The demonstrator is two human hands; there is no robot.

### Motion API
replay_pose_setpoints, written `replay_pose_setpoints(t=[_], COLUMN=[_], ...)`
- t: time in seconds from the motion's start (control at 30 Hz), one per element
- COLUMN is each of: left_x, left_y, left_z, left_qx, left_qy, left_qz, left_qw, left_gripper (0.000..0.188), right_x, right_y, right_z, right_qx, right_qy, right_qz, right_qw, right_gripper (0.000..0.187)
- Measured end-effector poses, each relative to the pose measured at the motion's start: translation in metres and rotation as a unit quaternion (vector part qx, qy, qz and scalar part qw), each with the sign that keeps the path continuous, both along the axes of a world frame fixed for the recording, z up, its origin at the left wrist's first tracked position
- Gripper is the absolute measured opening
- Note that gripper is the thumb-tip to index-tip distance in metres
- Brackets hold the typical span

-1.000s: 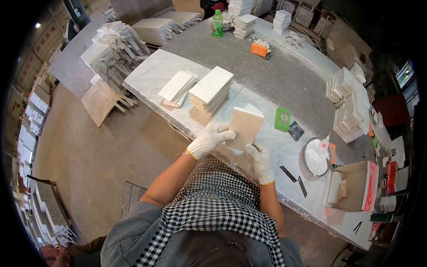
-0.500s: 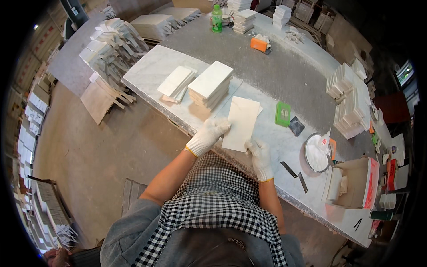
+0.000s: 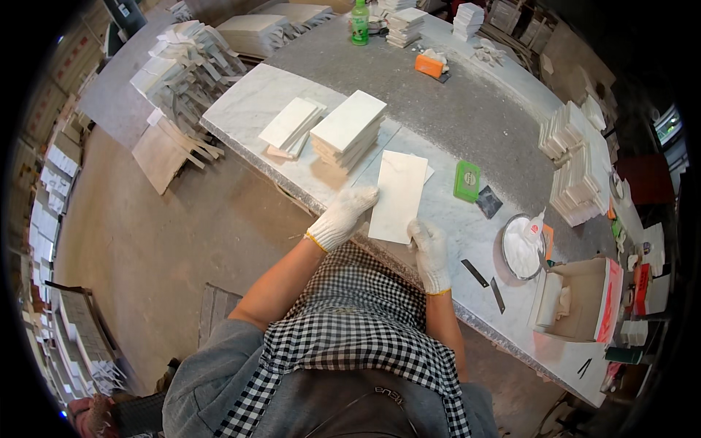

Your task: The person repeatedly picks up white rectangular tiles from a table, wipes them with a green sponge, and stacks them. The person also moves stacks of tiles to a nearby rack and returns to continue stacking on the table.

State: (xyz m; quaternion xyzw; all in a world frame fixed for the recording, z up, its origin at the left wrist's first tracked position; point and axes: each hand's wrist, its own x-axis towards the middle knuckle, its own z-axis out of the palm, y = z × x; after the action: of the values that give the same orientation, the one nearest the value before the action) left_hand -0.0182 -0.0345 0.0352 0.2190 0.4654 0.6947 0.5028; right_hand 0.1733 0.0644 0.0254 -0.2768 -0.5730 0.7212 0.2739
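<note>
A white rectangular tile with faint veining (image 3: 399,197) is held in front of me by its edges, over the near edge of the stone-topped table. My left hand (image 3: 345,216), in a white knitted glove, closes on its left edge. At the lower right corner my right hand (image 3: 429,255), gloved alike, pinches the tile with curled fingers. The corner of another pale tile (image 3: 429,172) shows from behind the held one. Just left of it stands a neat stack of white tiles (image 3: 349,125), with a lower, looser stack (image 3: 290,125) farther left.
Right of the tile lie a green box (image 3: 466,181), a dark square pad (image 3: 488,202) and two dark blades (image 3: 475,273). Beyond them are a bowl of white paste (image 3: 521,252) and an open cardboard box (image 3: 580,303). More tile stacks (image 3: 579,179) stand at far right.
The whole view has shifted slightly, so the table appears a little higher. Both hands keep their hold on the tile, which has barely moved.
</note>
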Motion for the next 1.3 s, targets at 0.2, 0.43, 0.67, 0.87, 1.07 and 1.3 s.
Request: replay_pose_setpoints(t=[0.2, 0.43, 0.67, 0.87, 1.07, 1.3], left_x=[0.002, 0.006, 0.008, 0.010, 0.010, 0.012], left_y=[0.003, 0.006, 0.004, 0.005, 0.003, -0.003], left_z=[-0.005, -0.012, -0.010, -0.005, -0.001, 0.014], left_qx=[0.072, 0.093, 0.074, 0.049, 0.057, -0.008], left_qy=[-0.060, -0.136, -0.157, -0.171, -0.175, -0.043], left_qz=[-0.022, 0.013, 0.022, 0.037, 0.029, 0.006], left_qw=[0.995, 0.986, 0.985, 0.983, 0.982, 0.999], left_gripper=[0.052, 0.042, 0.042, 0.040, 0.037, 0.031], right_x=[0.000, -0.004, -0.005, -0.004, -0.005, -0.004], right_y=[-0.005, -0.007, -0.009, -0.005, -0.005, -0.007], right_z=[0.002, -0.003, 0.005, 0.000, 0.003, 0.004], right_qx=[0.030, 0.005, 0.003, 0.011, -0.003, -0.054], right_qy=[-0.040, -0.014, -0.018, 0.009, 0.010, -0.011], right_qz=[-0.018, -0.027, -0.018, 0.008, 0.006, 0.040], right_qw=[0.999, 1.000, 1.000, 1.000, 1.000, 0.998], right_gripper=[0.039, 0.046, 0.042, 0.039, 0.039, 0.044])
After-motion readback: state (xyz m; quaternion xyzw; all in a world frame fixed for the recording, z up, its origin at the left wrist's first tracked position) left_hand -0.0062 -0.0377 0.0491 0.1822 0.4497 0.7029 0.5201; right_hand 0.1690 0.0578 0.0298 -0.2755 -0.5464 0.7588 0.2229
